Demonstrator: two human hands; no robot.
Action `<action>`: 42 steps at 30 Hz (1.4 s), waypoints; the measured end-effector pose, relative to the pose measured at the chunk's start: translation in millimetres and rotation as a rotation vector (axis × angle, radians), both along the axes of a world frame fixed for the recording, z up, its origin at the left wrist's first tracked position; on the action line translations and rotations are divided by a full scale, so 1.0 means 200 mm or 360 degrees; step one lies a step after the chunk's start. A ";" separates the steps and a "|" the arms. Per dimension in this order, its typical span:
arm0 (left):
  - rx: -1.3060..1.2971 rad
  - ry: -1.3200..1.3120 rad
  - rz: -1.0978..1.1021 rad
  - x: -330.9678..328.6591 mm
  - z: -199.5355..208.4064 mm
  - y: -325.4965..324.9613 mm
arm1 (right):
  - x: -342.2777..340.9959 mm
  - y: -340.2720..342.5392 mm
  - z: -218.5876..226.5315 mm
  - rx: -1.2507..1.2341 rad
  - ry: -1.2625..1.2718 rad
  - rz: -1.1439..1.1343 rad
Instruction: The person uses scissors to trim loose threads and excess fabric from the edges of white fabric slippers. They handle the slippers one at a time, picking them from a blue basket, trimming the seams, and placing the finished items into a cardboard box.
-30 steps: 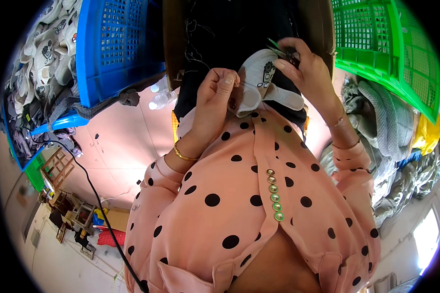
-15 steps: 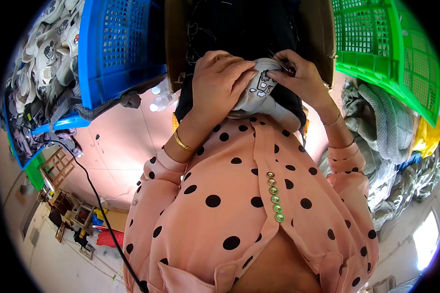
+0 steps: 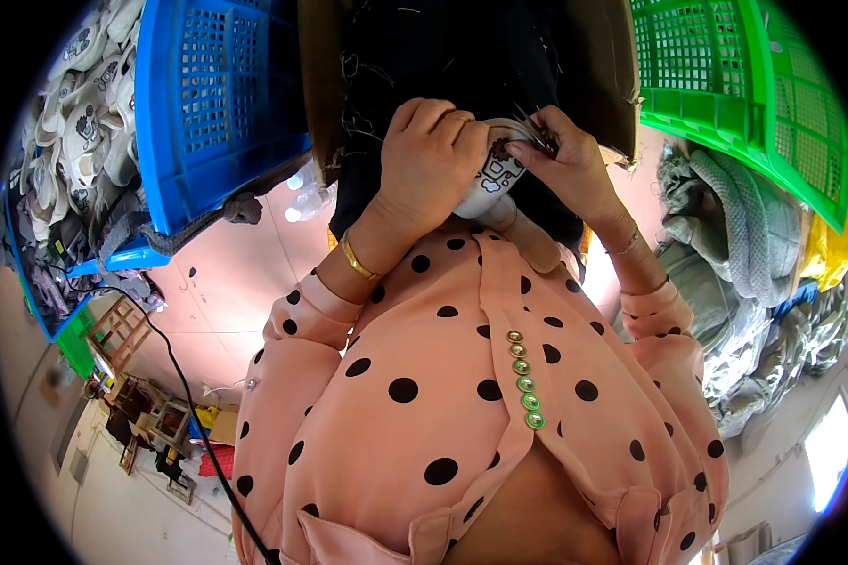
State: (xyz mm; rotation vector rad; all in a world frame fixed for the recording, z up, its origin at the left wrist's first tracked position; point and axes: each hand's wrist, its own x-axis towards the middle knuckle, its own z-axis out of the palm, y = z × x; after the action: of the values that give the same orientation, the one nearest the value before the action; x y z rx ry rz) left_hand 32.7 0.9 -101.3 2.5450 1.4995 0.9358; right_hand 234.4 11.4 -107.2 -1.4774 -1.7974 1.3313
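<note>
Since a second ago, the left hand (image 3: 432, 165) has come over onto the white printed piece (image 3: 485, 193) — its fingers are now curled and clamped on the left side. The right hand (image 3: 565, 160) is closed around small snips (image 3: 543, 139), thumb at the print. Both hands hold close together, the piece between them — a blue crate (image 3: 160, 122) leftward, a green crate (image 3: 773, 104) rightward.

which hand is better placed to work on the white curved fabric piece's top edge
Probably the right hand: it holds a slim pointed metal tool near that edge of the white curved fabric piece. The left hand covers the piece's left side, so seems better placed to steady it.
</note>
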 end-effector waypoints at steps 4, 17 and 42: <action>-0.0275 -0.0347 0.0092 0.01 -0.01 -0.02 | 0.00 -0.01 0.02 0.0053 -0.0099 -0.0009; -0.0586 -0.0755 0.0207 -0.01 -0.03 -0.08 | 0.00 0.09 0.25 0.1088 -0.1132 0.0697; -0.1265 -0.1527 0.0118 -0.23 0.10 -0.22 | -0.04 0.14 0.18 0.0172 -0.0621 0.0556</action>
State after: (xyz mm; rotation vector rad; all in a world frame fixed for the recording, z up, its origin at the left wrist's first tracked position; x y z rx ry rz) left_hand -13.7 -42.4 -81.9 1.2081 1.2505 1.0371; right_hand 227.0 40.0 -70.4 -1.4893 -2.4274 1.1258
